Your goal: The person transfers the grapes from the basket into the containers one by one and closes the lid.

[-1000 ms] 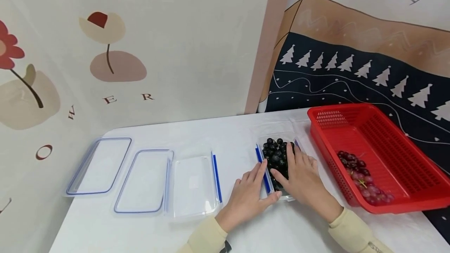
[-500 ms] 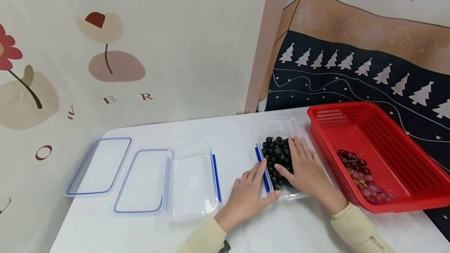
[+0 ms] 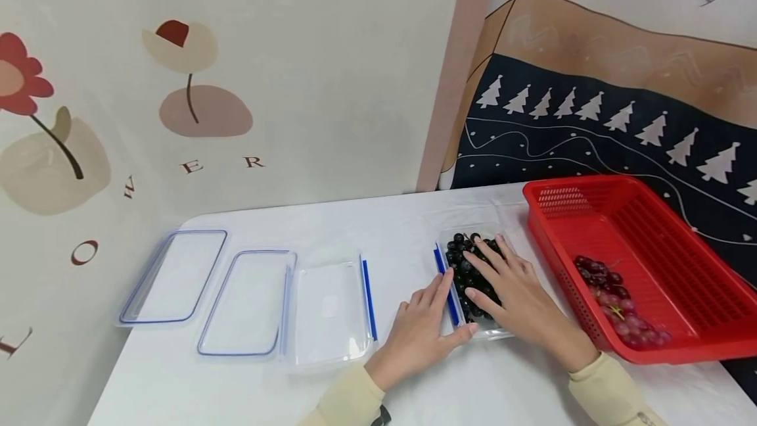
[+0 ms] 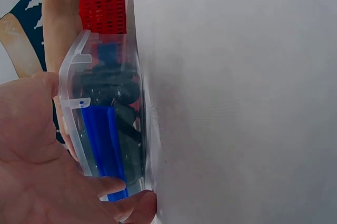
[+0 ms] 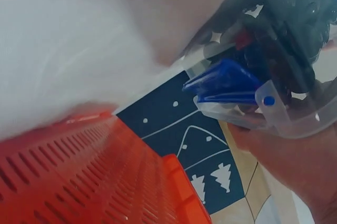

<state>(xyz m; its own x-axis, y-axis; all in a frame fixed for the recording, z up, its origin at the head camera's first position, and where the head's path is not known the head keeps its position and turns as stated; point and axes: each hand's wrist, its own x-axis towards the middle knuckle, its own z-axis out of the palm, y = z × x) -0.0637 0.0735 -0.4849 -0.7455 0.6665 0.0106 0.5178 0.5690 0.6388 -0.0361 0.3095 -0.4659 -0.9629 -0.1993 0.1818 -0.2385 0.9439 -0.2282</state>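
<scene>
Container: we are working at a clear plastic container [image 3: 473,284] with its lid on, sitting on the white table [image 3: 414,229] just left of the red basket [image 3: 650,248]; it is packed with dark grapes [image 3: 467,268]
Left hand: our left hand [image 3: 422,334] is lying flat on the table with straight fingers, its forefinger running along the blue clip [image 3: 447,288] on the container's left side and its thumb touching the near corner; it is grasping nothing
Right hand: our right hand [image 3: 514,294] is resting palm down on the lid, fingers spread and straight, pressing rather than gripping
Handling: we are judging the box stiff but thin-walled, moderately heavy with fruit, and smooth enough to slide on the table; the grapes are soft and bruise easily, so we are favouring even pressure on the rim and the clips, and a hold on the two long sides
Wrist views: the left one is showing the blue clip [image 4: 100,145] beside our palm; the right one is showing the other clip [image 5: 226,82] standing open
Around: an empty container [image 3: 331,311] and two loose lids [image 3: 248,301] [image 3: 174,275] are lying well to the left; reddish grapes [image 3: 615,307] are lying in the basket
In the way: the basket wall is crowding the right side, leaving little room for fingers at that clip
</scene>
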